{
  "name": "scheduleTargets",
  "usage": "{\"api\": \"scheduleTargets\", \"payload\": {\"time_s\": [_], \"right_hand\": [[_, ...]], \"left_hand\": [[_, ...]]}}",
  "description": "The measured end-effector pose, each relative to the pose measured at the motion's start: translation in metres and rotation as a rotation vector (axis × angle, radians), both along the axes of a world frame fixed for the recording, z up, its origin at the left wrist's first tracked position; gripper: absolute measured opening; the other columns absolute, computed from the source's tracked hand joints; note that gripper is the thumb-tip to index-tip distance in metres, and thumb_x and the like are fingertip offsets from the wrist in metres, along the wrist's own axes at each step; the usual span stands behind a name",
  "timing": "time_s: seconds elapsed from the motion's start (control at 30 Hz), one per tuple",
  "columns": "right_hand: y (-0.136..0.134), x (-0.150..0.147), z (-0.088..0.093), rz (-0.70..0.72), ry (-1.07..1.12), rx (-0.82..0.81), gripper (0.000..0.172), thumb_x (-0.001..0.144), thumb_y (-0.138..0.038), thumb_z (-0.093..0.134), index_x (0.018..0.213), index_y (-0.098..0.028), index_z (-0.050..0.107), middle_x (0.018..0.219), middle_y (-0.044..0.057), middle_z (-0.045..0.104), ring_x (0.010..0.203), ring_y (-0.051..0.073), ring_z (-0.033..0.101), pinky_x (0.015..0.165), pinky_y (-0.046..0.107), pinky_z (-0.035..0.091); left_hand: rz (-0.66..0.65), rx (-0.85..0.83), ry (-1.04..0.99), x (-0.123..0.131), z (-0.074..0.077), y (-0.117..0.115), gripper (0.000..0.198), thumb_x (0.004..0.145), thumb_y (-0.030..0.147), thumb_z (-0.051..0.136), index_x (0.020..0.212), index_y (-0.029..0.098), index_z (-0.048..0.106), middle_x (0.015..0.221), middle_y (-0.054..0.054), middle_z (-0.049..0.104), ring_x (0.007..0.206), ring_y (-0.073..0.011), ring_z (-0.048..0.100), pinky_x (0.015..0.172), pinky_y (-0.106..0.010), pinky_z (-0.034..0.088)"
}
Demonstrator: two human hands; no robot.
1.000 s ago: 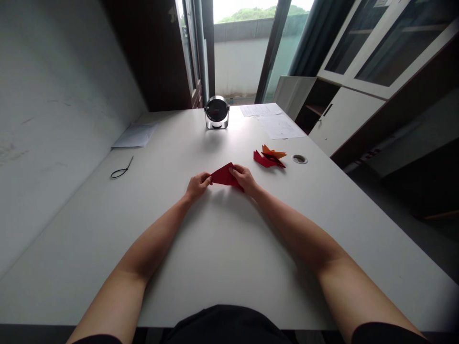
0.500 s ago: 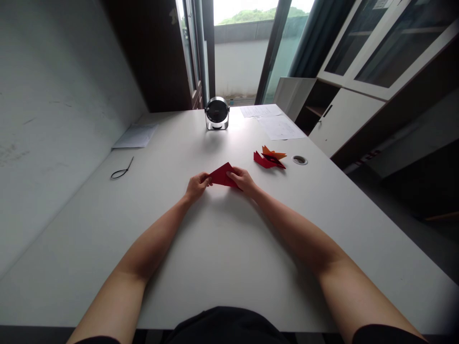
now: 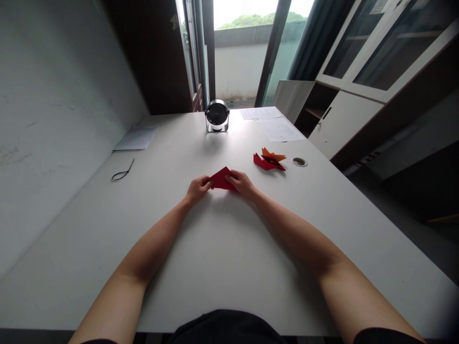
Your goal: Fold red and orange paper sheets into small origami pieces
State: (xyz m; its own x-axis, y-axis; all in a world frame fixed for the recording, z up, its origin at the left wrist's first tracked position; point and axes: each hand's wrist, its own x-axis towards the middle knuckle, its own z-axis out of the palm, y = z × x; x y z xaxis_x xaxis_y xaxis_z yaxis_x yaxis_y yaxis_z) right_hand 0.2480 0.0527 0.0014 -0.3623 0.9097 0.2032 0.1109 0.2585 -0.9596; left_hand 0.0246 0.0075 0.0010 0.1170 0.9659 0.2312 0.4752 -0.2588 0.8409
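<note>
2 hands [image 3: 198,188], 1 held paper [image 3: 219,179]

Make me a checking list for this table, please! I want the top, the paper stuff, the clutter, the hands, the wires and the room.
Surface: flat white tabletop, some shadow under the arms.
Paper things: folded red paper piece in the hands; folded bright-red paper shape and pointed orange paper shape lying together at right.
Clutter: thin black loop; round black device in a silver frame; printed white sheets; flat white ring.
Hands: left hand and right hand both grip the red piece.
Cables: nothing seen for certain.
Surroundings: glass door ahead; white cabinet at right.
</note>
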Motion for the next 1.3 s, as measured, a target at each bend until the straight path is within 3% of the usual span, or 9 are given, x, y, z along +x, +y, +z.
{"api": "scheduleTargets", "payload": {"time_s": [0.6, 0.9, 1.3], "right_hand": [[0.003, -0.001, -0.004, -0.032, -0.081, 0.035, 0.032, 0.083, -0.048, 0.058, 0.092, -0.019, 0.069, 0.081, 0.002, 0.069, 0.070, 0.017, 0.056, 0.063, 0.027, 0.043], [-0.007, -0.002, -0.002, -0.014, -0.245, 0.185, 0.030, 0.087, -0.046, 0.054, 0.075, -0.019, 0.057, 0.066, -0.002, 0.057, 0.062, 0.013, 0.046, 0.058, 0.026, 0.035], [-0.006, -0.002, -0.001, -0.010, -0.291, 0.193, 0.031, 0.086, -0.047, 0.052, 0.073, -0.019, 0.053, 0.065, -0.003, 0.054, 0.061, 0.012, 0.043, 0.057, 0.025, 0.033]], "left_hand": [[0.008, -0.032, 0.065, 0.001, 0.006, -0.002, 0.027, 0.089, 0.034, 0.052, 0.092, 0.018, 0.072, 0.077, -0.002, 0.073, 0.069, -0.0153, 0.062, 0.067, -0.025, 0.045], [-0.004, -0.020, 0.202, 0.001, 0.002, 0.001, 0.028, 0.090, 0.034, 0.049, 0.098, 0.019, 0.072, 0.081, 0.000, 0.071, 0.072, -0.0151, 0.060, 0.066, -0.024, 0.042], [-0.015, -0.033, 0.244, 0.002, 0.002, -0.001, 0.033, 0.093, 0.040, 0.045, 0.096, 0.019, 0.071, 0.076, 0.000, 0.069, 0.068, -0.0151, 0.057, 0.065, -0.024, 0.041]]}}
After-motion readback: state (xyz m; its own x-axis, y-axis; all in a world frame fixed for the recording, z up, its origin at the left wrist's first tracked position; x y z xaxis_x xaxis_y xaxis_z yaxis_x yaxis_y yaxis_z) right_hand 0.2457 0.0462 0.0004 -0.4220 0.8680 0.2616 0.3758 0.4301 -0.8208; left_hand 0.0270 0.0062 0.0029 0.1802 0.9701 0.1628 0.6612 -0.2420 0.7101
